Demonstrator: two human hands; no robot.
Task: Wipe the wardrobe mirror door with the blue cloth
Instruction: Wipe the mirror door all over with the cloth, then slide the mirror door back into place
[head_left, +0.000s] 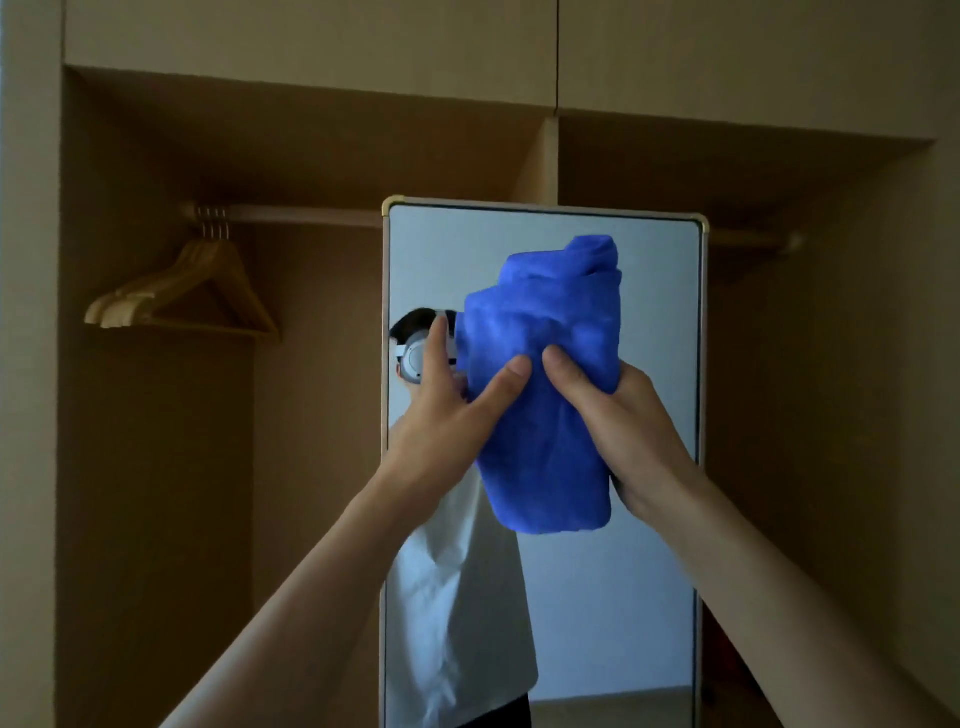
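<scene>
Showing the bunched cloth (545, 415) held up before the mirror (634, 597). The right hand (623, 431) grips its right side, thumb in front and fingers curled behind. The left hand (447, 415) pinches its left side under the thumb, forefinger straight, the other fingers hidden. The cloth looks light, soft and limp, best wadded in one palm. Whether it touches the glass cannot be told. The mirror's foot is cut off.

Bare forearms (311, 571); mirrored below the fingers (498, 384), a white shirt (457, 597) and perhaps dark trousers (511, 714); beside them, a grey headset (415, 358).
</scene>
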